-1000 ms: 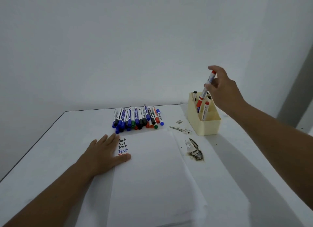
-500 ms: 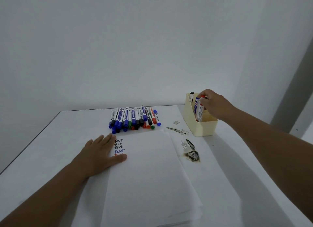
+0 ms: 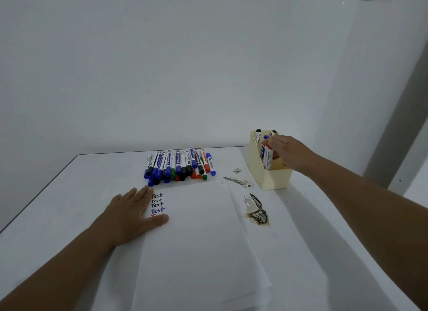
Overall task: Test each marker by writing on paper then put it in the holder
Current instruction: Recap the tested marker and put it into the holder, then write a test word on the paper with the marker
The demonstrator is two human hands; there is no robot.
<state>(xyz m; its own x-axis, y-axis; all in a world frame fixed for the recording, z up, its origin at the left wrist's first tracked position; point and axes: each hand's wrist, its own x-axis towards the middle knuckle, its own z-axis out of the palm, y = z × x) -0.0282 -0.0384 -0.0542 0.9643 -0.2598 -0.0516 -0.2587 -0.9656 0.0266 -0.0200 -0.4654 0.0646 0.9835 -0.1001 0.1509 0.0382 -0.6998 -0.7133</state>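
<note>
Lowered since a second ago, the right hand pinches the red marker inside the holder. Well left of the holder, the left hand lies spread, pinning the paper for writing.

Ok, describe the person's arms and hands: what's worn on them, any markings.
Both arms are bare all the way to the frame edge: no sleeves show. The left hand and right hand wear no gloves, and no rings, watch or bracelet show on them or at the wrists. No markings show either.
</note>
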